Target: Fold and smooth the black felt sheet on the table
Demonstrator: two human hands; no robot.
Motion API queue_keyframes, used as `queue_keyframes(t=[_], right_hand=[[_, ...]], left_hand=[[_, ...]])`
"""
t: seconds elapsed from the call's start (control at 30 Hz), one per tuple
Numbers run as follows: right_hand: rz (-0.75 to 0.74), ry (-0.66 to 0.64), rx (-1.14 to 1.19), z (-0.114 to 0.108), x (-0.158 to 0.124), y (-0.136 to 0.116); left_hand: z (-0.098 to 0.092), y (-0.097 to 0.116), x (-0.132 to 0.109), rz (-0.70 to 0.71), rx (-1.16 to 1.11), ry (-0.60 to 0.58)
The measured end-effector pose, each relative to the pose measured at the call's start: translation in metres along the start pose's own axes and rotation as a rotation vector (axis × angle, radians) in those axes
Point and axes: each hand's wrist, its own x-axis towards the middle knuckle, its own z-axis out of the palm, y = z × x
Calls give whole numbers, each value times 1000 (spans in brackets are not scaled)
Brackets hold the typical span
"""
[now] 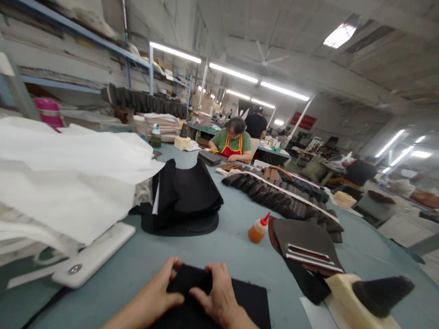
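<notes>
A black sheet of material (252, 301) lies on the blue-green table at the bottom centre. My left hand (159, 290) is at its left side, fingers curled over the far left edge and thumb on top. Close beside it, my right hand (219, 292) rests on the sheet, fingers bent at the far edge and thumb pointing left, pinching the material. Beyond the hands sits a stack of black pieces (192, 192). A glue bottle with a red tip (258, 230) stands to the right of the stack.
White sheets (68, 169) and a white device (96, 253) are at the left. On the right are dark flat pieces (305, 237), a yellowish block with a black cone (360, 301) and a long row of dark pieces (284, 196). A person (233, 141) sits across the table.
</notes>
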Motion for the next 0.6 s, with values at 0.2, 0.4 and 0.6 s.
queue_keyframes(t=[0.2,0.4,0.6], right_hand=[[61,-176,117,-5,21,-13],[20,-159,214,-4,19,-8],[-3,-177,177,-4,19,-8]], left_hand=[[-11,-13,29,153,-41,206],[-32,-32,27,313,111,116],[-37,-36,21,473,518,64]])
